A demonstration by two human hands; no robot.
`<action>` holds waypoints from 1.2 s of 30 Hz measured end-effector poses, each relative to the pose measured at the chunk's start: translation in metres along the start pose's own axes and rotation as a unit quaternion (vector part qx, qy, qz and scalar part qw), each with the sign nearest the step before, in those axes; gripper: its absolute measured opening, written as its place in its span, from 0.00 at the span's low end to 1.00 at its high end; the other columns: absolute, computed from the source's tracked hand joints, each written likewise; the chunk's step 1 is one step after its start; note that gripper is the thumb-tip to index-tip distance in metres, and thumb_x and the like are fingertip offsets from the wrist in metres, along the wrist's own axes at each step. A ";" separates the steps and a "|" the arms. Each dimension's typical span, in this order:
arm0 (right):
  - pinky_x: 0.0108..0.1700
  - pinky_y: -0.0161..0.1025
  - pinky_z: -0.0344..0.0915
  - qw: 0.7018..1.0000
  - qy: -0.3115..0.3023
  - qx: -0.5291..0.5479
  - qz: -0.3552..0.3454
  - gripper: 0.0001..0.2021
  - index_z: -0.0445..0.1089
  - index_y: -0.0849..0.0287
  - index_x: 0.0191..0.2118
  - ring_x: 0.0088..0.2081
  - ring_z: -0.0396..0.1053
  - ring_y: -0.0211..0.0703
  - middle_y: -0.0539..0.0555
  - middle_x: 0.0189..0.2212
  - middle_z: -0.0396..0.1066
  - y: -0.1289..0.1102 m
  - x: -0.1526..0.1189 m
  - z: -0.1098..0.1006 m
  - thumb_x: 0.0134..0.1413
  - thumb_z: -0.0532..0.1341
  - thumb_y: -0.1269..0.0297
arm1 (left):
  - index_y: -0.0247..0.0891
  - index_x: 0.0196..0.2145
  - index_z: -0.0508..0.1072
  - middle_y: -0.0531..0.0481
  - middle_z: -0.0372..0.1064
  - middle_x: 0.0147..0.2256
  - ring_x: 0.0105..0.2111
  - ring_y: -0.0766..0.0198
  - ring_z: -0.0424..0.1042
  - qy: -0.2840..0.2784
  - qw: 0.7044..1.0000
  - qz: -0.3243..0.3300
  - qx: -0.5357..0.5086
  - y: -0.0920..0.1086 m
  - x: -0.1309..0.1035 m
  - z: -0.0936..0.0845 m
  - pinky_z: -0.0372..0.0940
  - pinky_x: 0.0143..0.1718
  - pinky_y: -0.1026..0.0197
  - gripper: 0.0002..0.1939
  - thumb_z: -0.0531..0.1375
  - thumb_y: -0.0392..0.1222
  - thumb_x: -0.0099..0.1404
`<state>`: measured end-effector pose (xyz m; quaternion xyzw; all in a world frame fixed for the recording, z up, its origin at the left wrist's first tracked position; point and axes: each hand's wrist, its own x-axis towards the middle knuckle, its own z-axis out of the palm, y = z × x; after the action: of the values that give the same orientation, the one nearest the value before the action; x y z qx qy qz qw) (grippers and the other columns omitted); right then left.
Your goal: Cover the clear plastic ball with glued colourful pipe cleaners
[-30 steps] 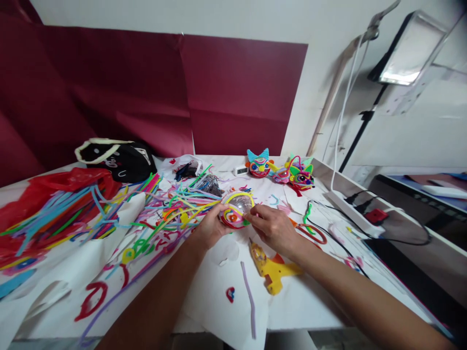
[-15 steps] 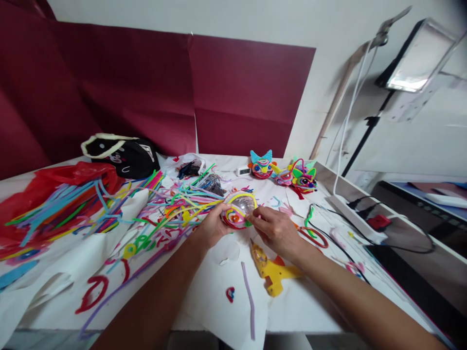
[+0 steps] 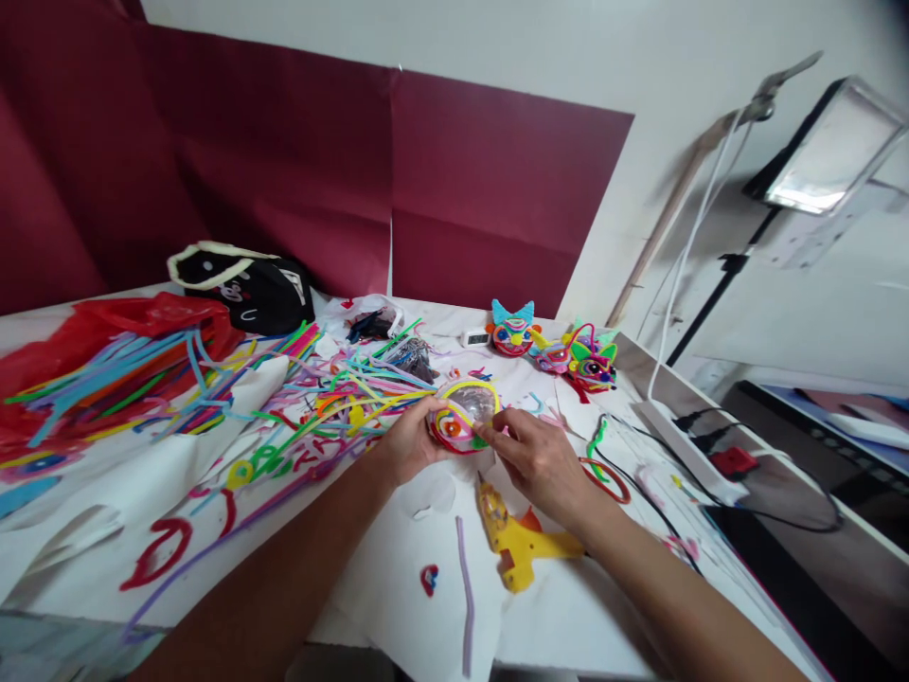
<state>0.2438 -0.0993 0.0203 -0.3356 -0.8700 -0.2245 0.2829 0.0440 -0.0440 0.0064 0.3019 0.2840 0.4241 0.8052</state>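
Observation:
A round clear craft piece [image 3: 465,417] with yellow, pink, red and orange pipe-cleaner trim is held over the table's middle. My left hand [image 3: 416,440] is closed round its left side. At the right edge my right hand [image 3: 529,455] has its fingers pinched together against the trim; whatever lies between the fingertips is too small to make out. Just below that hand lies a yellow glue gun [image 3: 522,540]. A purple pipe cleaner [image 3: 466,597] and a small red and blue curl [image 3: 429,580] rest on white paper [image 3: 383,568].
Loose pipe cleaners [image 3: 355,407] and a red plastic bag [image 3: 156,317] cover the left. Finished colourful heads [image 3: 512,332] sit at the back, near a black pouch [image 3: 270,298]. A power strip [image 3: 700,455] with cables runs along the right.
The camera view has tilted and shifted slightly, moving the glue gun and paper leftward and down in the picture. Both hands keep nearly the same pose at the craft piece.

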 end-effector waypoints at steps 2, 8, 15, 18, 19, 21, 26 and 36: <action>0.32 0.36 0.64 1.000 -0.003 -0.004 -0.002 0.16 0.72 0.59 0.49 0.34 0.69 0.42 0.57 0.36 0.73 0.000 -0.001 -0.001 0.64 0.51 0.78 | 0.30 0.44 0.76 0.40 0.78 0.38 0.36 0.54 0.77 0.002 1.000 -0.006 -0.001 -0.001 0.000 0.001 0.73 0.43 0.48 0.14 0.56 0.38 0.63; 0.30 0.35 0.62 1.000 -0.006 -0.004 -0.002 0.15 0.72 0.60 0.49 0.32 0.68 0.41 0.56 0.34 0.72 0.000 -0.002 -0.004 0.66 0.51 0.76 | 0.30 0.45 0.76 0.39 0.79 0.39 0.39 0.51 0.78 0.002 1.000 -0.015 0.011 -0.002 0.000 0.002 0.73 0.44 0.47 0.16 0.57 0.39 0.63; 0.30 0.35 0.61 1.000 -0.009 -0.009 0.005 0.15 0.73 0.60 0.48 0.33 0.67 0.40 0.56 0.34 0.72 -0.003 -0.005 -0.007 0.68 0.50 0.75 | 0.30 0.48 0.75 0.38 0.78 0.41 0.40 0.51 0.77 0.019 0.999 0.002 0.032 -0.002 -0.001 0.005 0.74 0.41 0.49 0.18 0.56 0.38 0.62; 0.31 0.35 0.61 1.000 -0.008 -0.006 0.003 0.16 0.73 0.61 0.47 0.33 0.67 0.40 0.56 0.34 0.72 -0.003 -0.006 -0.006 0.68 0.49 0.75 | 0.29 0.49 0.74 0.37 0.78 0.41 0.40 0.51 0.77 0.013 1.000 0.000 0.024 -0.002 -0.001 0.005 0.73 0.43 0.49 0.19 0.56 0.37 0.62; 0.31 0.34 0.61 1.000 -0.005 -0.006 0.003 0.16 0.74 0.61 0.47 0.33 0.67 0.40 0.56 0.34 0.72 -0.004 -0.007 -0.005 0.68 0.49 0.75 | 0.28 0.48 0.74 0.38 0.78 0.41 0.40 0.52 0.77 0.012 1.000 0.000 0.020 -0.002 0.000 0.005 0.73 0.43 0.49 0.19 0.56 0.37 0.61; 0.31 0.34 0.62 1.000 0.002 -0.005 0.002 0.16 0.74 0.62 0.47 0.33 0.68 0.40 0.57 0.34 0.72 -0.004 -0.008 -0.004 0.68 0.50 0.75 | 0.28 0.47 0.74 0.39 0.78 0.40 0.39 0.53 0.77 0.010 1.000 0.003 0.016 -0.003 0.000 0.004 0.73 0.43 0.50 0.18 0.57 0.36 0.60; 0.30 0.35 0.63 1.000 0.018 0.004 -0.001 0.15 0.74 0.65 0.48 0.31 0.68 0.40 0.58 0.33 0.72 -0.006 -0.010 -0.002 0.67 0.51 0.75 | 0.32 0.49 0.74 0.42 0.78 0.39 0.37 0.55 0.76 0.008 1.000 0.007 0.018 -0.006 0.002 -0.001 0.73 0.41 0.52 0.19 0.59 0.37 0.59; 0.29 0.35 0.62 1.000 0.009 -0.005 0.000 0.16 0.74 0.65 0.47 0.30 0.67 0.39 0.57 0.32 0.72 -0.007 -0.010 -0.005 0.66 0.49 0.78 | 0.33 0.48 0.74 0.41 0.77 0.41 0.40 0.52 0.76 -0.003 0.999 0.019 0.037 -0.007 0.003 -0.003 0.72 0.43 0.49 0.20 0.61 0.38 0.57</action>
<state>0.2466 -0.1117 0.0154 -0.3349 -0.8662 -0.2321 0.2892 0.0470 -0.0442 -0.0009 0.3384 0.2911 0.4274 0.7861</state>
